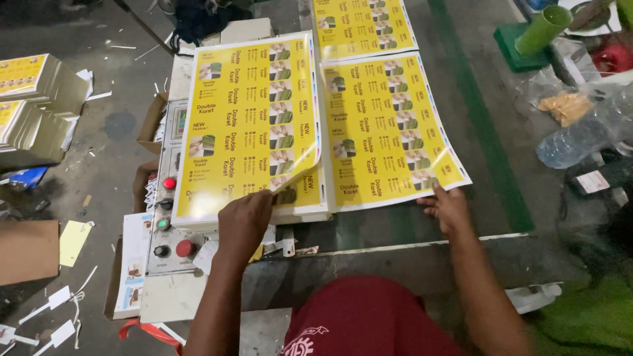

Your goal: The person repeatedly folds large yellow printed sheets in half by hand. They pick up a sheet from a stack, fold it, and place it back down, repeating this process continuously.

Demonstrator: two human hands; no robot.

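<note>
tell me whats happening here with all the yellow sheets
A person stands at a machine table handling yellow printed sheets. The left hand lifts the corner of the top sheet of a stack, curling it up. The right hand rests on the lower edge of a second sheet lying flat beside it. A button panel sits left of the stack.

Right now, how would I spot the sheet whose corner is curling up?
Find the thick stack of yellow printed sheets beside the control panel with red and green buttons. Its top sheet is the one, lifted at its near right corner by the left hand, while neighbouring sheets lie flat.
</note>
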